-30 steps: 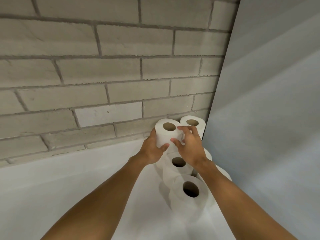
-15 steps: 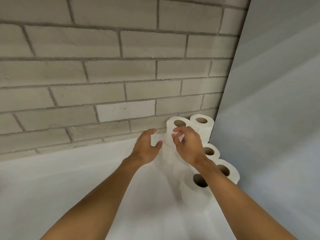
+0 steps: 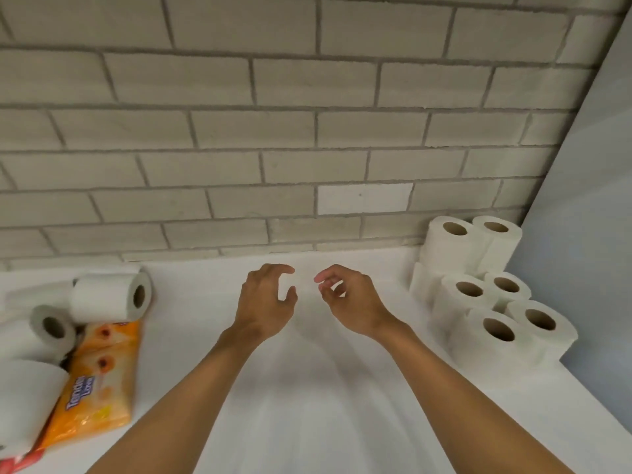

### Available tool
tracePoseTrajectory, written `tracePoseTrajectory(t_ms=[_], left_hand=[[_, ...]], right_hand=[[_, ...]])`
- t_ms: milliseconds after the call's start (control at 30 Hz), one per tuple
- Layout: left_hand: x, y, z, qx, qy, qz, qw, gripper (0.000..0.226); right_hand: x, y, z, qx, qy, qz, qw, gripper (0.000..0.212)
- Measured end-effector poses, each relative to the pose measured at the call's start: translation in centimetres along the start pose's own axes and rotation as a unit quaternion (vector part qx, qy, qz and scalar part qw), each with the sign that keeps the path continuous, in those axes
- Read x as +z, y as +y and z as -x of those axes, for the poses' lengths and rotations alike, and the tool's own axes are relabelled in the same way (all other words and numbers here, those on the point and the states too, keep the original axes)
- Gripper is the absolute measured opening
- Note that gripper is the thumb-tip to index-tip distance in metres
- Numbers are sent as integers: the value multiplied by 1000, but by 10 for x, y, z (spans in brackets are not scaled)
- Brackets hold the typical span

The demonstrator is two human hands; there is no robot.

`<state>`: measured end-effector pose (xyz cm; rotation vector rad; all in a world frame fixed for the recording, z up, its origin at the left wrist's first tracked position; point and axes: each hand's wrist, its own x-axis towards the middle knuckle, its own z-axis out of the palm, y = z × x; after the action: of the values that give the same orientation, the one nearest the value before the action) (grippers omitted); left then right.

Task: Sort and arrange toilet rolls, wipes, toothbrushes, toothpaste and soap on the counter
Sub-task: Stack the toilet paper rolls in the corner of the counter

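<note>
Our left hand [image 3: 265,302] and right hand [image 3: 352,302] hovered empty, fingers loosely curled, over the white counter [image 3: 307,405]. Upright white paper toilet rolls [image 3: 478,292] stood stacked at three o'clock; loose white rolls [image 3: 106,297] lay at nine, best gripped round the middle, we judged.

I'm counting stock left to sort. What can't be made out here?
Head view:
Stacked toilet rolls: lower layer hidden by the front rolls, count unsure.
Left toilet roll: cut off by the frame edge.
Red item: mostly outside the bottom-left corner.
Orange wipes pack: small print blurred.
</note>
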<state>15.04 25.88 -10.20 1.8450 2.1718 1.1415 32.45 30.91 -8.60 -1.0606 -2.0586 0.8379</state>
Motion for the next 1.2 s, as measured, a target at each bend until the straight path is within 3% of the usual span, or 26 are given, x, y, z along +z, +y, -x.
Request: tracePoseTrajectory(t_ms=[300,500,833,1033,1200], left_hand=[[-118,-118,35,-75,8,-107,991,37],[-170,-187,35,-99,-13,-173,980,54],[-196,-256,6,-55,-98,-297,948,92],[-196,-274,-14,-125,-118,-309,935,116],[-195,-283,-21,-133,-96,-312,936,115]], right_hand=[[123,-75,5,-16,-95,-39,995,18],[189,-109,-6,-12,-143,-65,987,15],[273,-141,-55,97,-174,-78,977,29],[309,-149,-80,160,-170,-84,969,48],[330,-149,-98,213,-162,-122,956,51]])
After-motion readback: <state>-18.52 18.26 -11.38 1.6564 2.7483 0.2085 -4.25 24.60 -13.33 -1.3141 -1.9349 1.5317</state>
